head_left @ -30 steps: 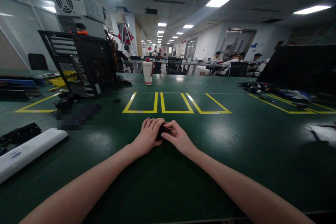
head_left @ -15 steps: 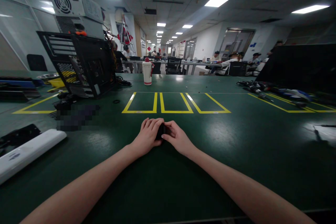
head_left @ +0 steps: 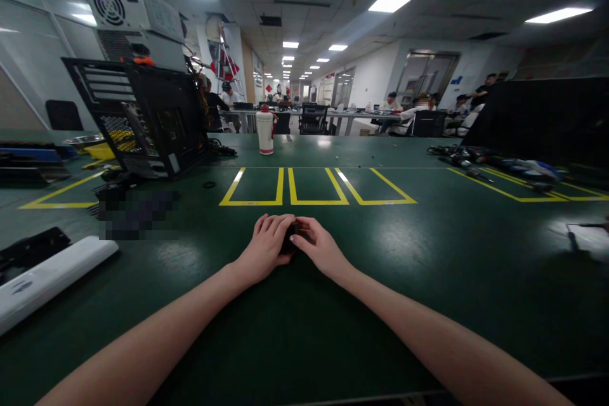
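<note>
Both hands meet over the green tabletop (head_left: pixel 304 330), just in front of the yellow tape outlines (head_left: pixel 318 203). My left hand (head_left: pixel 267 245) is wrapped over a small black object (head_left: pixel 288 242), its fingers covering the far side and its thumb low on the near side. From the right, my right hand (head_left: pixel 320 246) grips the same object between thumb and fingers. Most of the object is hidden, so its kind does not show; only a dark face is visible between the hands.
An open black computer case (head_left: pixel 143 117) with a power supply (head_left: pixel 128 6) on top stands at left. A white tumbler (head_left: pixel 266 132) stands at the back. A long white bar (head_left: pixel 57 279) lies at near left. Cables (head_left: pixel 461 155) and a dark monitor (head_left: pixel 542 111) are at right.
My right thumb and fingers have shifted slightly on the black object; the left hand keeps its hold. The whole view has moved a little.
</note>
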The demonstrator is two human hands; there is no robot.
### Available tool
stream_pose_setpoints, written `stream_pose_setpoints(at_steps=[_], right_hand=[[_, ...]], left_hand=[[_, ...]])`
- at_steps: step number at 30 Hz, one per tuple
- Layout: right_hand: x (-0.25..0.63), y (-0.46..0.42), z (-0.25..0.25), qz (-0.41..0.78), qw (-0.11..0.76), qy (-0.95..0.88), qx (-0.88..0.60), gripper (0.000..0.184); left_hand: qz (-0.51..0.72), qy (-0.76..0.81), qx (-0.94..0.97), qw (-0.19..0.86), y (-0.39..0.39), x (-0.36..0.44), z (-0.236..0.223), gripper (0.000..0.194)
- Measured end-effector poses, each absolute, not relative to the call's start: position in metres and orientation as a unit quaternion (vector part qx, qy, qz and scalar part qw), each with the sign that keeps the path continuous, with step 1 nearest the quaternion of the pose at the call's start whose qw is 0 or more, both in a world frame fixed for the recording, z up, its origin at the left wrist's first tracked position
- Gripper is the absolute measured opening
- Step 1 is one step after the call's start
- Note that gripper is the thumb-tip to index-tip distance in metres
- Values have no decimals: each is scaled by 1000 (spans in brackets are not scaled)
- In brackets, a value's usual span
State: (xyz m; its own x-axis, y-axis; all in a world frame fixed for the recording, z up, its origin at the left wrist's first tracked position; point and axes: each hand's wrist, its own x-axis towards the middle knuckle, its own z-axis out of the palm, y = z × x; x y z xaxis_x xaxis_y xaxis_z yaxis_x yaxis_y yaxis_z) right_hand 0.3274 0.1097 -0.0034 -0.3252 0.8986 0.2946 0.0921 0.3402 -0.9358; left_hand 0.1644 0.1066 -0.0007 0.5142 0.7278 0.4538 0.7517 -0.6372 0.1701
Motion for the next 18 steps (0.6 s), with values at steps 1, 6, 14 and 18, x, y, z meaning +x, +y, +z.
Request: stream_pose_setpoints(at_steps=[1, 6, 14, 18], right_hand=[[328, 109, -3, 447, 447, -687, -359, 32], [329, 103, -2, 484, 443, -692, -302, 27], [327, 105, -1, 452, 466, -680, -341, 25], [328, 107, -2, 457, 448, -681, -356, 36]], left_hand=[[-250, -425, -870, 23, 107, 164, -1, 66], [-254, -426, -868, 25, 108, 165, -3, 67], [-257, -425, -868, 15, 107, 164, -1, 65], [-248, -425, -870, 17, 106, 164, -1, 65]])
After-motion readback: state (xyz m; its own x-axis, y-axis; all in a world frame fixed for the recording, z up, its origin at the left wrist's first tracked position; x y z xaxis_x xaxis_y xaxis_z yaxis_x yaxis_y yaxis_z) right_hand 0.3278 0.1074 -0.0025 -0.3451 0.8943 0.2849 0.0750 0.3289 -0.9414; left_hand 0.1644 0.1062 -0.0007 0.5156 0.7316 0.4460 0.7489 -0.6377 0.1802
